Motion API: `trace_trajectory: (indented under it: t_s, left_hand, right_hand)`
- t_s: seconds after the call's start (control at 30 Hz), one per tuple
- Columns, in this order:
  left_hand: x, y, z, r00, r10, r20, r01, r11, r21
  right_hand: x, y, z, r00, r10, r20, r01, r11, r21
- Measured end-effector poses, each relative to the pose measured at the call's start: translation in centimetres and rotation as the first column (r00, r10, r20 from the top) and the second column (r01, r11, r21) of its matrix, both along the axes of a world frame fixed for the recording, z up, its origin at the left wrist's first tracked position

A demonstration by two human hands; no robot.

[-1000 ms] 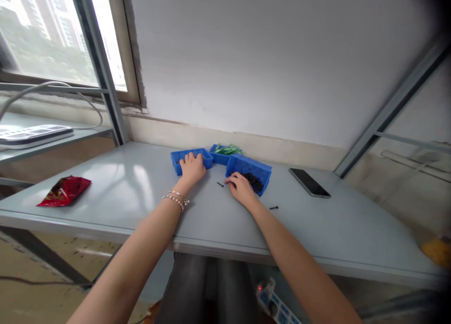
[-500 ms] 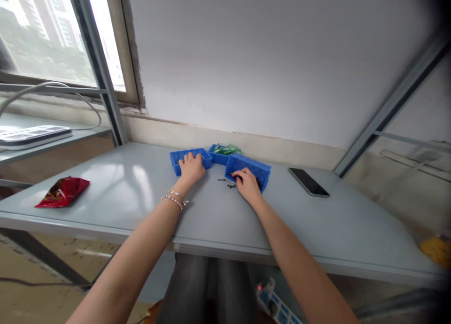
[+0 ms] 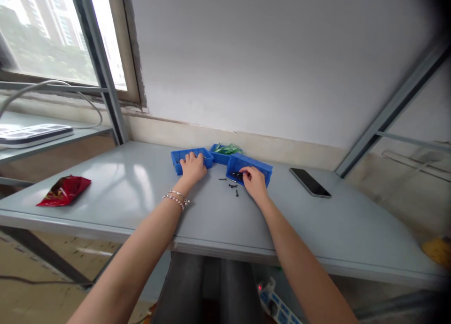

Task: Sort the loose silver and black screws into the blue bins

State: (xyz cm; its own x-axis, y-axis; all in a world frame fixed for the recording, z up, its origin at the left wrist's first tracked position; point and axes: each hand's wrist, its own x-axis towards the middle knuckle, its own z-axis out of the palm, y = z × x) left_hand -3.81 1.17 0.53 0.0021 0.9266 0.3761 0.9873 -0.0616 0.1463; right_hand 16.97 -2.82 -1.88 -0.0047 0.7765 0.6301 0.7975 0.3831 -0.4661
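Observation:
My left hand [image 3: 192, 167] reaches over the near wall of the left blue bin [image 3: 180, 155], its fingers bent down among small metal pieces. What those fingers hold, if anything, is hidden. At the right blue bin [image 3: 257, 163], my right hand [image 3: 254, 181] has its thumb and fingers drawn together just over a pile of black screws [image 3: 237, 174]. Whether a screw is between them is too small to make out. Several loose black screws [image 3: 233, 186] lie on the table in front of this bin.
Behind, between the two bins, stands a third blue bin [image 3: 220, 157] with green packets [image 3: 229, 149]. A black phone [image 3: 310, 182] lies to the right on the grey table [image 3: 218, 220]. Toward the left is a red packet [image 3: 65, 191]. The wall rises behind the bins.
My right hand has shifted slightly right, uncovering the black screws in the bin. Another black screw now shows on the table near it. My left hand stays in the left bin.

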Motion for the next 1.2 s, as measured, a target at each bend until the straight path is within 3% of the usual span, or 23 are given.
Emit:
trace_trajectory:
  t_s: [0.13,0.23,0.3,0.4,0.47,0.67,0.8,1.2]
  left_hand:
    - [0.0,-0.1,0.1,1.000,-0.005,0.003,0.005,1.000,-0.016]
    - [0.0,-0.1,0.1,1.000,0.000,0.000,0.000,1.000,-0.026]
    - [0.1,0.0,0.1,1.000,0.006,-0.007,-0.006,1.000,-0.023]
    - [0.1,0.0,0.0,1.000,0.004,-0.010,-0.004,1.000,-0.009]
    - [0.1,0.0,0.0,1.000,-0.002,-0.004,0.002,1.000,-0.003]
    - [0.0,0.0,0.0,1.000,-0.007,0.006,0.007,1.000,-0.003]
    - [0.1,0.0,0.0,1.000,0.000,-0.003,0.000,1.000,-0.006]
    - [0.0,0.2,-0.2,1.000,-0.007,0.005,0.007,1.000,-0.005]
  right_hand:
    - [0.1,0.1,-0.4,1.000,-0.017,0.013,0.017,1.000,-0.010]
    - [-0.1,-0.5,0.2,1.000,0.013,0.022,-0.014,1.000,0.020]
    - [-0.1,-1.3,1.2,1.000,0.016,0.021,-0.019,0.990,0.140]
    - [0.4,-2.5,2.7,0.987,-0.141,-0.083,0.162,0.899,0.406]
    - [1.2,-2.7,3.3,0.969,-0.198,-0.145,0.244,0.846,0.475]
    - [3.1,-1.5,2.6,0.917,-0.300,-0.264,0.375,0.874,0.309]
    - [3.1,-0.7,1.8,0.923,-0.303,-0.236,0.356,0.906,0.230]
    - [0.7,-1.6,1.3,0.964,-0.237,-0.121,0.262,0.923,0.281]
